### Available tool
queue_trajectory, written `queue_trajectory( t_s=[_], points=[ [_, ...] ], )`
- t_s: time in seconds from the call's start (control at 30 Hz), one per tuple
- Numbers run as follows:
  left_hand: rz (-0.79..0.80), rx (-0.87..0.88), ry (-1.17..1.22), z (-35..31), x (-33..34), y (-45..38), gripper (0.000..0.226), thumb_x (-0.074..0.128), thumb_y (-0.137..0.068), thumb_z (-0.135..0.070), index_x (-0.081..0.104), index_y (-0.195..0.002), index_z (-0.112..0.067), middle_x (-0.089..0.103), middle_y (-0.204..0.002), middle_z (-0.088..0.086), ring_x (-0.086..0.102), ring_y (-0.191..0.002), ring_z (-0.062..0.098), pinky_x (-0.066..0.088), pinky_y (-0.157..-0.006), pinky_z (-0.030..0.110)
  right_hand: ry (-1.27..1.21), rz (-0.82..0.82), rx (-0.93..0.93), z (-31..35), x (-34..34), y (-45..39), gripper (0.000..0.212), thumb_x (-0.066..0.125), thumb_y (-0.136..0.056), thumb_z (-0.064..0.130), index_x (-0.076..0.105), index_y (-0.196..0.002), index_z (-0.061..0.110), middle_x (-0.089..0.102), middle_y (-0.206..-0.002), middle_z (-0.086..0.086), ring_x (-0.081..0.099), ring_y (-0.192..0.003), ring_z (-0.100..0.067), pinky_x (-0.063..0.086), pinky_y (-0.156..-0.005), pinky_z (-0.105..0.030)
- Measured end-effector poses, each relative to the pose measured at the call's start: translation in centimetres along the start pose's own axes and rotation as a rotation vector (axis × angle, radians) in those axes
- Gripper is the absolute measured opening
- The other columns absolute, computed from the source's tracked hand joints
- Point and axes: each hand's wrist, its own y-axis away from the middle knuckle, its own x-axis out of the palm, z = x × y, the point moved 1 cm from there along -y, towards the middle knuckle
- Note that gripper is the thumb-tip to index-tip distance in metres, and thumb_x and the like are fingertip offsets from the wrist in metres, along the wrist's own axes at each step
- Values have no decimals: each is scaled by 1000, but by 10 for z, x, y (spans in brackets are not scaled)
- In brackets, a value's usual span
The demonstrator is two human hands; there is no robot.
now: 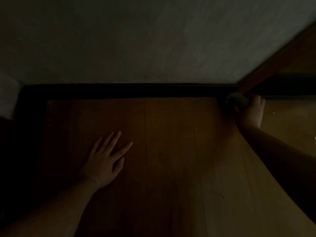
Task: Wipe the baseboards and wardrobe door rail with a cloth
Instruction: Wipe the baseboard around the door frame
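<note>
Head view, dim: right hand [251, 112] grips a bunched cloth [238, 100] against the baseboard [130, 90] corner at right; left hand [106, 159] lies flat, fingers spread, on the floor [171, 151]. Darkness likely hides missed dust

Right hand [251, 113] presses cloth [238, 100] against dark baseboard [128, 90]; left hand [104, 159] flat on floor [171, 151].

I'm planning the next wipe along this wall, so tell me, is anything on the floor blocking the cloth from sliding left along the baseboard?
Nothing visible does. The right hand holds the cloth at the baseboard's right end; the left hand rests flat on the floor, apart from the baseboard.
</note>
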Motion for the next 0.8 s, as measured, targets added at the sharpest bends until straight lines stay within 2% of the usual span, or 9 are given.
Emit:
queue_trajectory(
  t_s=[0.13,0.27,0.37,0.5,0.57,0.63,0.73,0.8],
  points=[
    [2,4,-3,0,1,0,56,22,-101,-49,15,-156,-45,3,-168,4,10,-154,25,15,-119,53,-55,84,-112,32,24,26,48,76,-81,23,56,-119,2,54,-120,-17,55,-109,-31,48,-88,-40],
    [15,0,-10,1,0,0,57,21,-100,-49,14,-157,-44,2,-168,5,9,-154,25,17,-119,54,-202,119,-238,87,55,51,44,79,-78,18,56,-112,3,52,-115,-15,51,-104,-19,35,-85,-20],
    [10,-1,-20,0,-1,1,57,22,-100,-49,15,-157,-43,3,-168,5,11,-153,25,16,-119,52,-272,162,-274,109,69,60,44,79,-77,19,56,-113,6,50,-113,-10,44,-98,-9,29,-80,-13],
    [17,-8,-18,-1,-4,1,58,23,-100,-49,16,-157,-43,3,-168,5,10,-153,25,15,-119,52,-206,174,-312,94,54,42,44,81,-76,18,60,-112,4,56,-110,-16,54,-104,-25,30,-82,-15],
    [27,-12,-15,-1,-4,2,57,22,-100,-49,16,-156,-44,2,-168,5,9,-153,26,15,-119,53,-170,155,-285,78,37,27,44,81,-76,22,60,-113,7,58,-111,-16,57,-104,-28,37,-83,-23],
    [36,-6,1,-1,-5,1,57,23,-100,-49,17,-156,-44,2,-168,5,11,-153,27,17,-119,54,-133,101,-219,56,17,13,46,79,-77,27,60,-115,10,60,-115,-13,59,-105,-25,44,-84,-29],
    [39,-6,14,-2,-6,0,57,24,-100,-48,19,-156,-43,5,-168,5,14,-153,27,19,-118,55,-125,-36,-54,29,-13,-2,51,76,-77,37,57,-119,15,58,-120,-10,54,-101,-13,44,-82,-29],
    [34,-9,16,-3,-5,2,56,18,-101,-50,19,-156,-43,4,-168,5,13,-153,27,19,-118,55,-131,-108,44,18,-23,-7,53,74,-78,36,54,-121,13,55,-122,-11,50,-101,-13,42,-82,-29]
  ],
)
